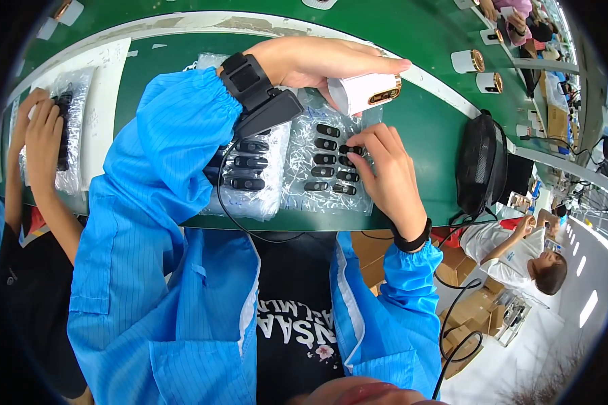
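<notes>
My left hand point(311, 59) is wrapped over a white cylindrical device point(361, 94) with a gold-trimmed dark panel at its end, tilted above the bench. Below it, my right hand point(390, 172) pinches a small black oval part point(348, 149) at the edge of a clear plastic bag point(297, 192). Several similar black oval parts point(325, 159) lie in two columns on that bag. To its left, another plastic-wrapped pack point(260, 208) carries a column of larger black parts point(250, 163), partly hidden under my left wrist.
A black mesh case point(482, 165) stands at the right end of the green bench point(429, 145). Beyond a pale rail point(439, 91), several white-and-gold devices point(463, 61) sit on a green surface. At left, a co-worker's hands point(42, 131) touch another bag. A black cable point(226, 206) hangs from my left wrist.
</notes>
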The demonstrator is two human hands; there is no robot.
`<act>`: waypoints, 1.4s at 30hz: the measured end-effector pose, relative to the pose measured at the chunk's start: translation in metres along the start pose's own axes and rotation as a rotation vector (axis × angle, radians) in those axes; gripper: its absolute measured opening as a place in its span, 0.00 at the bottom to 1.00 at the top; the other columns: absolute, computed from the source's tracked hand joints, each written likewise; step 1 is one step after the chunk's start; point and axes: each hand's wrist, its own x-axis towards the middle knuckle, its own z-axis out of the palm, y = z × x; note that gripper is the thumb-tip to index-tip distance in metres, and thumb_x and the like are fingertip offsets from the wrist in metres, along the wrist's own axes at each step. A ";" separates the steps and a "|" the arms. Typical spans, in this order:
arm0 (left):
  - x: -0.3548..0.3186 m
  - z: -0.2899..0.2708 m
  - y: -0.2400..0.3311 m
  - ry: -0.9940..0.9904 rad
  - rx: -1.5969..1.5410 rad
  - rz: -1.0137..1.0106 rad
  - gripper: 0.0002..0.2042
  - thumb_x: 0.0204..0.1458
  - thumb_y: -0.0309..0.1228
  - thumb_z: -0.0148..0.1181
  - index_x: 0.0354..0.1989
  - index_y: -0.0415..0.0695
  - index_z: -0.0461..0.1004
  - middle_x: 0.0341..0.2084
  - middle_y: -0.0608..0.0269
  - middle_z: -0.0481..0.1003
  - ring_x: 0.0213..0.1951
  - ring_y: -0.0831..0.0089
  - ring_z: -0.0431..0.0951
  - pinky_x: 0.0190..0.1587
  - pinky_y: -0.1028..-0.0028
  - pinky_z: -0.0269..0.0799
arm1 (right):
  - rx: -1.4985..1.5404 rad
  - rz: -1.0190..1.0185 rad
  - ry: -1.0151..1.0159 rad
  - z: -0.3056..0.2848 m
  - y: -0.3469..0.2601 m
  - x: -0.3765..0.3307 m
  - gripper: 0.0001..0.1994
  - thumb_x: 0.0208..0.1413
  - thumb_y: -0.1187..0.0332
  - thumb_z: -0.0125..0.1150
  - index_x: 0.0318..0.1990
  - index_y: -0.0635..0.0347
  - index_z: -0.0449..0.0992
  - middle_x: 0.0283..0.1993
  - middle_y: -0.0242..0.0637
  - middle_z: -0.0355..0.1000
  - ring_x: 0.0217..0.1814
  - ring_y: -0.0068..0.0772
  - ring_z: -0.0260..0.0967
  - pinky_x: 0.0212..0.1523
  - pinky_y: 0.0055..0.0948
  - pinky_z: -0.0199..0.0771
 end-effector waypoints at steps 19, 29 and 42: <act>0.004 -0.004 -0.010 -0.021 -0.066 0.030 0.32 0.65 0.64 0.54 0.56 0.44 0.75 0.40 0.64 0.80 0.39 0.77 0.82 0.36 0.72 0.79 | 0.092 -0.041 0.103 0.000 0.003 -0.011 0.09 0.53 0.83 0.69 0.41 0.65 0.78 0.39 0.42 0.76 0.41 0.45 0.75 0.42 0.36 0.75; -0.026 -0.005 0.071 0.064 -0.646 0.644 0.33 0.72 0.61 0.40 0.60 0.40 0.73 0.36 0.58 0.79 0.36 0.67 0.82 0.43 0.68 0.79 | -0.082 -0.060 0.674 -0.093 -0.036 0.085 0.08 0.59 0.81 0.70 0.45 0.68 0.83 0.35 0.35 0.80 0.34 0.23 0.77 0.38 0.23 0.78; -0.072 -0.025 0.101 0.353 -0.490 0.791 0.36 0.72 0.63 0.30 0.65 0.41 0.68 0.36 0.53 0.78 0.33 0.64 0.81 0.41 0.66 0.79 | 0.895 -0.168 0.598 -0.075 -0.054 0.158 0.15 0.65 0.80 0.64 0.58 0.71 0.77 0.48 0.36 0.78 0.43 0.23 0.78 0.41 0.24 0.83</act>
